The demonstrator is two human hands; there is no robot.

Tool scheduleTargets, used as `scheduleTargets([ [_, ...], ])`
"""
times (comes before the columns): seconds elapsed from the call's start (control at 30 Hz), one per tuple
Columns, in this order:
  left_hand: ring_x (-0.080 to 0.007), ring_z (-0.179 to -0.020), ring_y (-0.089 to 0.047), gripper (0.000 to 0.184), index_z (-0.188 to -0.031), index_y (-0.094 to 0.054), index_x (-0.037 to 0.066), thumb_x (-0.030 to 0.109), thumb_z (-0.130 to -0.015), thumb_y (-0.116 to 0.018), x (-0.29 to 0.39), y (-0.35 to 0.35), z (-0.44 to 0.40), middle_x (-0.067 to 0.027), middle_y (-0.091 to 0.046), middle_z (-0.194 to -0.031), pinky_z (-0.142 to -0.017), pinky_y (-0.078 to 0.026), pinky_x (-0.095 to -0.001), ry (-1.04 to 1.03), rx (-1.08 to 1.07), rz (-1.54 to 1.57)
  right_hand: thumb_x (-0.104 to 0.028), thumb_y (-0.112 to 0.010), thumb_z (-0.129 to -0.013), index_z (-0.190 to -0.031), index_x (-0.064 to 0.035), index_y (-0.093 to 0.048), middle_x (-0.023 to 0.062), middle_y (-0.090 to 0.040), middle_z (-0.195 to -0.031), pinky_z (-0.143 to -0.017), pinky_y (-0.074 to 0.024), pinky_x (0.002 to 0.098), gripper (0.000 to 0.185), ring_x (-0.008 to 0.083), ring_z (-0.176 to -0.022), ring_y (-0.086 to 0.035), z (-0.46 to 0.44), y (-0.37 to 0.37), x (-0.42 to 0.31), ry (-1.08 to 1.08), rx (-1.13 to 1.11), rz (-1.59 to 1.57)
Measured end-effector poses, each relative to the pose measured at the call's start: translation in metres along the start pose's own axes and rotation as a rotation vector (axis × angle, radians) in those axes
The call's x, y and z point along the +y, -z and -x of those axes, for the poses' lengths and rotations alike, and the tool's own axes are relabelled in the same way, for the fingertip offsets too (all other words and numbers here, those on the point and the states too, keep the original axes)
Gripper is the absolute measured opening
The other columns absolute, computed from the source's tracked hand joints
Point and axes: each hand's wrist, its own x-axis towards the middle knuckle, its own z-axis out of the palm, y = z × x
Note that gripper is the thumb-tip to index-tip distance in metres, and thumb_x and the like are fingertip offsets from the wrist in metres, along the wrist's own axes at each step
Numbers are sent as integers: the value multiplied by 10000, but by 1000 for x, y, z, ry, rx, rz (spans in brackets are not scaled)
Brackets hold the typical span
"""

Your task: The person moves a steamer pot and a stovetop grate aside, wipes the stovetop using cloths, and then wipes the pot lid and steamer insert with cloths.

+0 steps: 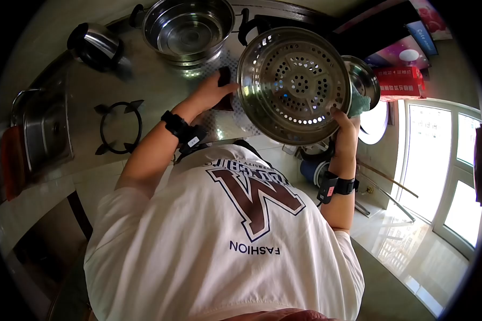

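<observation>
A stainless steel steamer tier (300,84) with a perforated bottom is tilted up in front of me, its holes facing me. My left hand (211,92) is closed at its left side, around what looks like a dark handle, with the thumb against the rim. My right hand (347,128) grips the lower right rim, thumb on the inner side. A green cloth or sponge (360,102) shows just above that hand, against the outer side of the tier; the fingers behind are hidden.
A steel pot (189,33) stands on the counter at the back, a kettle (95,47) left of it. A burner ring (121,127) and a sink (45,128) lie left. Behind the tier are a steel bowl (362,80) and a red box (399,83). A glass door (439,160) is right.
</observation>
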Motion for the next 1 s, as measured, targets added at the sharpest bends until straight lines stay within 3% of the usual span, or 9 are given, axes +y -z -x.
scheduleTargets([
  [0.17,-158,-905,-684,359,-1298,-608,-17,194,-1008,-589,-9,-7,19,-115,-735,-1068,-828,-540,-306,-39,10,296,71,-659,-721,-1261,28,-543,85,-608,-1150,-906,-486,315,554,189,-998,-612,-3,-28,42,164,-11,-11],
  [0.27,-160,-1181,-586,324,-1257,-659,5,103,-967,-555,36,-34,27,-89,-646,-1293,-1046,-446,-322,-124,-394,159,-42,-745,-683,-1285,33,-519,161,-509,-1217,-1029,-414,403,647,293,-1144,-522,-13,-40,80,237,39,209],
  [0.33,-200,-1258,-508,413,-1336,-614,8,137,-949,-549,50,-64,32,-109,-569,-1335,-1069,-410,-335,-571,-403,45,-67,-751,-674,-1295,26,-515,192,-499,-1231,-1034,-409,427,671,336,-1163,-511,-13,-52,84,232,58,250],
  [0.37,-217,-1223,-523,551,-1469,-479,18,117,-931,-549,43,-78,32,-147,-559,-1310,-1066,-407,-331,-163,-614,445,-80,-754,-669,-1300,23,-513,207,-493,-1238,-1037,-407,440,683,357,-1172,-505,-12,-58,87,229,67,270],
  [0.47,-202,-1182,-524,641,-1525,-377,18,68,-905,-534,39,-87,35,-165,-549,-1279,-1065,-392,-311,69,-679,685,-99,-741,-668,-1341,27,-476,223,-453,-1288,-1056,-402,455,734,395,-1207,-482,-13,-68,82,179,114,348],
  [0.63,-242,-1463,-386,667,-1554,-365,66,92,-921,-574,-79,-84,12,-162,-443,-1550,-1233,-272,-429,-696,-367,-992,-91,-705,-664,-1443,42,-348,289,-373,-1402,-1120,-362,482,868,472,-1295,-424,4,-87,70,184,139,713],
  [0.7,-241,-1550,-242,648,-1546,-391,78,131,-928,-579,-75,-50,-11,-136,-339,-1637,-1281,-168,-489,-657,-354,-1297,-78,-693,-660,-1450,73,-307,312,-358,-1421,-1137,-339,494,891,497,-1308,-398,8,-94,70,264,131,827],
  [0.87,-243,-1543,-245,563,-1482,-491,48,190,-941,-561,-36,1,-66,-128,-342,-1635,-1270,-179,-466,-806,181,-1458,-12,-659,-664,-1452,96,-270,331,-367,-1399,-1149,-311,522,886,531,-1294,-390,6,-100,67,299,110,857],
  [1.0,-286,-1517,-292,568,-1476,-492,38,249,-953,-559,-45,-2,-75,-140,-356,-1622,-1248,-223,-475,-765,137,-1341,-18,-658,-664,-1445,99,-275,335,-371,-1392,-1149,-308,525,877,533,-1291,-391,7,-99,75,316,127,860],
])
